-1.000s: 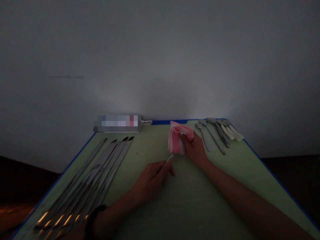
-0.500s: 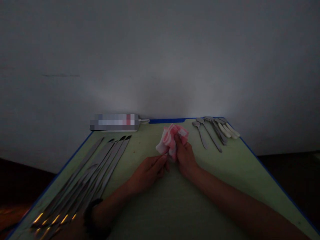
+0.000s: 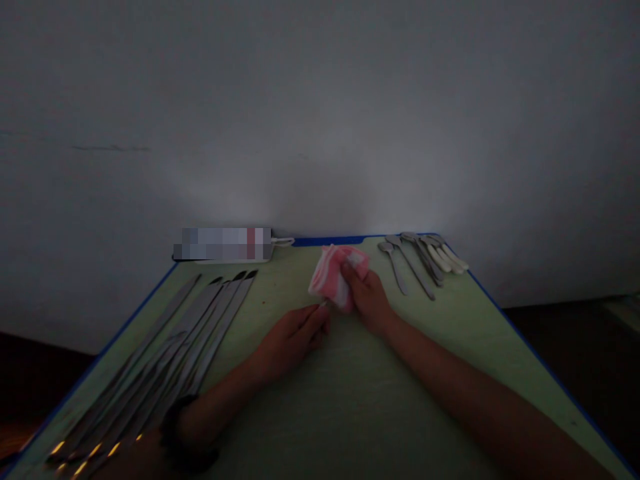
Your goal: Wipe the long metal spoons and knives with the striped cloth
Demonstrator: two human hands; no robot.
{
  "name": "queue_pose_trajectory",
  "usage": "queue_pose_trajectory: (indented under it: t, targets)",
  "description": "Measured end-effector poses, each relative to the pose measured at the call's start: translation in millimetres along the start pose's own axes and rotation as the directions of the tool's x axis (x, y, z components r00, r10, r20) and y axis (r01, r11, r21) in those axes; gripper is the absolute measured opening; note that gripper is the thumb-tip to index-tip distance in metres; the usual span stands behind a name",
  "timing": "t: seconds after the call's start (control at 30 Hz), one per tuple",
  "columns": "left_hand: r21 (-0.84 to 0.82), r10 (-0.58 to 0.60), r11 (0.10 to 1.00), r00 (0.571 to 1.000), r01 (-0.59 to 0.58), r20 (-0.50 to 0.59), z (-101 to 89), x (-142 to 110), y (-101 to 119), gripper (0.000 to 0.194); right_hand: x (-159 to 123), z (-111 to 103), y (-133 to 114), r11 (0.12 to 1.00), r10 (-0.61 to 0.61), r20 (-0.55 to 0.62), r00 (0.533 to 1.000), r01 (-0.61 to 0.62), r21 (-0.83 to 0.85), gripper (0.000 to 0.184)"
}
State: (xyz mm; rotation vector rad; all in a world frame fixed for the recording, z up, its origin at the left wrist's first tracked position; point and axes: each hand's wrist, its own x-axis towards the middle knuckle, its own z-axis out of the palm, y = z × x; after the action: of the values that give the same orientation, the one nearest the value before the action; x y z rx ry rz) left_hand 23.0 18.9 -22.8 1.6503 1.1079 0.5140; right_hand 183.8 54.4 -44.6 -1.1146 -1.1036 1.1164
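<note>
Over the middle of the table, a pink and white cloth (image 3: pixel 330 280) is bunched up and pinched in my right hand (image 3: pixel 367 297), thumb on top. Just below and left of it, my left hand (image 3: pixel 300 337) is closed on a thin metal utensil handle (image 3: pixel 324 304). Only a short bit of that handle shows; its other end is covered by the cloth. To the right of the cloth lie several metal spoons (image 3: pixel 395 267), some with white handles (image 3: pixel 440 259).
Several long, flat metal pieces of cutlery (image 3: pixel 200 347) lie in a row at the left, partly behind my left forearm. A blurred box-like item (image 3: pixel 225 245) with a white loop stands at the back left. The green table (image 3: pixel 330 413) has a blue edge against a grey wall (image 3: pixel 320 120).
The cloth is flatter and less crumpled. My left hand has moved slightly down from it, baring a bit of the handle. The whole view has shifted a little.
</note>
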Motion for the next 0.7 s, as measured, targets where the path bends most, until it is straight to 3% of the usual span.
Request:
queue_pose_trajectory:
  t: [0.07,0.17,0.3,0.4,0.6,0.7]
  targets:
    - [0.02,0.029,0.999,0.999,-0.029,0.036,-2.4,-2,1,0.038,6,-13,-7,0.966,-0.155,-0.019,0.988,0.148,-0.211,0.039]
    - [0.04,0.057,0.997,0.996,-0.06,0.068,-4.4,-4,2,0.037,8,-20,-15,0.915,-0.276,-0.066,0.959,0.241,-0.324,0.036]
    - [0.049,0.047,0.998,0.997,-0.05,0.064,-1.6,-2,-1,0.04,-2,-4,-9,0.987,-0.056,-0.163,0.985,0.03,-0.159,0.045]
    - [0.052,0.091,0.994,0.995,-0.094,0.051,1.9,1,-5,0.039,-13,14,1,0.996,0.087,-0.161,0.983,-0.086,0.013,0.047]
    - [0.053,0.102,0.993,0.995,-0.101,-0.007,2.4,4,-7,0.035,-25,28,9,0.987,0.143,-0.086,0.986,-0.136,0.083,0.045]
    - [-0.041,0.088,0.995,0.994,-0.086,0.057,0.4,-1,-6,0.029,-17,22,3,0.981,0.151,-0.118,0.981,-0.134,0.137,0.038]
